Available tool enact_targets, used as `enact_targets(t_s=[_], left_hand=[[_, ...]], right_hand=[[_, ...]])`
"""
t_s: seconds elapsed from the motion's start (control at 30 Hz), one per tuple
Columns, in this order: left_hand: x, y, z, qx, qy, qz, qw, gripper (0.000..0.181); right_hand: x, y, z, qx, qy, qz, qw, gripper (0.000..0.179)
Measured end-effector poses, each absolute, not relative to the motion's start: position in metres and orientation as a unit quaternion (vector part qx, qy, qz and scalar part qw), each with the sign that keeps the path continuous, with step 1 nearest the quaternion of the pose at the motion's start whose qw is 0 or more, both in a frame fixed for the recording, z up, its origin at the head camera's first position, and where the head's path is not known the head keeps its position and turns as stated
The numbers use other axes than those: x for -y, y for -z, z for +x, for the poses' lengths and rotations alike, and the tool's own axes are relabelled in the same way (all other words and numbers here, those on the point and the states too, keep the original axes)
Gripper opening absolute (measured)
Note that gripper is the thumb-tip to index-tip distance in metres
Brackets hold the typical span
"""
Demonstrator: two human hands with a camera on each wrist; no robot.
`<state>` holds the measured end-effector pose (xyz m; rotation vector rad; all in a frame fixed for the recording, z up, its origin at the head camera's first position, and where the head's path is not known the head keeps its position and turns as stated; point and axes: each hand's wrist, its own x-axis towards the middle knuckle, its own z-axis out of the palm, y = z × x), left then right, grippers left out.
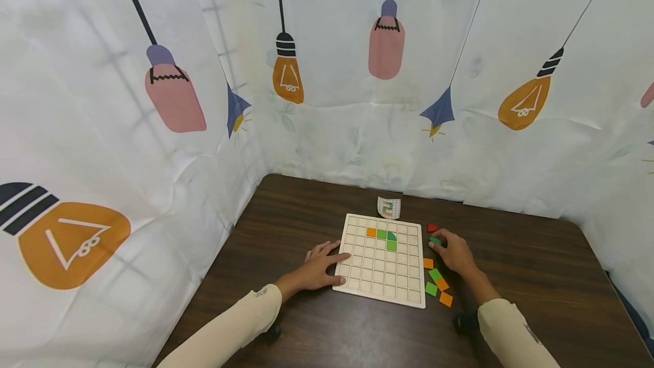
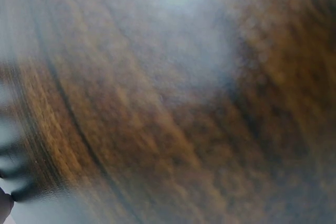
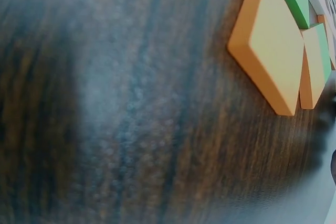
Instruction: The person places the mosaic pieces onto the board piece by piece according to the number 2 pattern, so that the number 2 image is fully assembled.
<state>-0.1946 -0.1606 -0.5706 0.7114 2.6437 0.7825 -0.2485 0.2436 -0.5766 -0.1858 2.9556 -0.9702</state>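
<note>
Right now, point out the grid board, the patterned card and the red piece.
Grid board (image 1: 379, 267): head view, bare cells near its middle.
Patterned card (image 1: 389, 208): head view, middle of its printed face.
Red piece (image 1: 432, 228): head view, middle of its visible top.

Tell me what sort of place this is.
Probably a screened-off corner for tabletop puzzles: white sheeting printed with lamps stands behind and to the left of a dark table, which bears a gridded board and loose coloured tiles.
</note>
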Motion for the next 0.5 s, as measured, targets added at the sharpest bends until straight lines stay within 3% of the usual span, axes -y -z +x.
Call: enact_targets(t_s=[0.5], left_hand=[[0.1606, 0.5702, -0.1949, -0.918, -0.274, 0.245, 0.149, 0.066]], right_hand=[[-0.2445, 0.5737, -0.2479, -0.945, 0.319, -0.076, 0.015, 0.023]])
